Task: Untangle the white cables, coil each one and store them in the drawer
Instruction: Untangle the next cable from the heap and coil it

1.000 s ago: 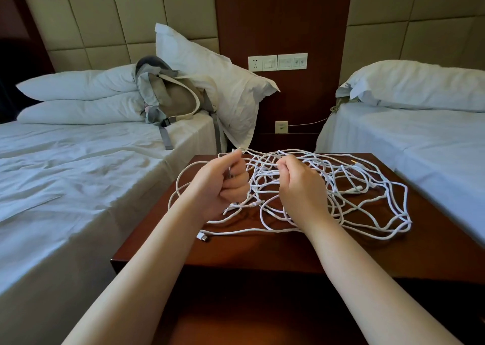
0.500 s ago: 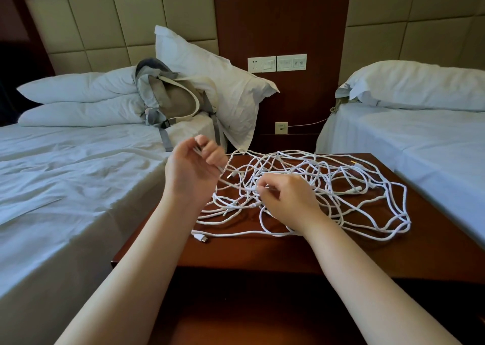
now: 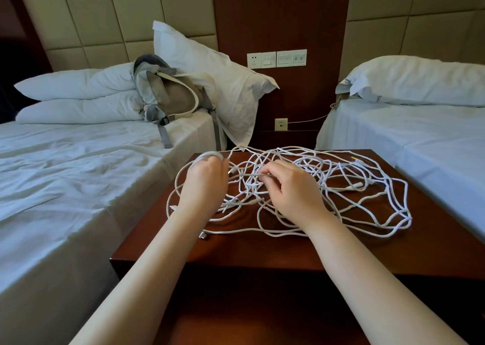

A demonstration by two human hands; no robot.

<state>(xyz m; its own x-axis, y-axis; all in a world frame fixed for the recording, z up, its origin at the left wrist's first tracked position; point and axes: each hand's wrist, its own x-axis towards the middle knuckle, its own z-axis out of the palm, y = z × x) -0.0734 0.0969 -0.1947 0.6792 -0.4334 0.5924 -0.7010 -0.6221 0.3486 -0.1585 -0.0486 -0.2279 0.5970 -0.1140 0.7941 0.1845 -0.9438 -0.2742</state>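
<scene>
The left hand has dropped to the table's left edge, fingers curled, seemingly through a blurred loop of the tangled white cables lying there; the right hand pinches a strand.

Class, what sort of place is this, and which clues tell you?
Probably a twin hotel room: two white-sheeted beds, padded headboard panels, a wooden nightstand between them, a wall switch panel.

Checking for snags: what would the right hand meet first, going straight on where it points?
Likely more white cables just past the right hand's fingertips; beyond them, the left hand; depth unclear.
</scene>
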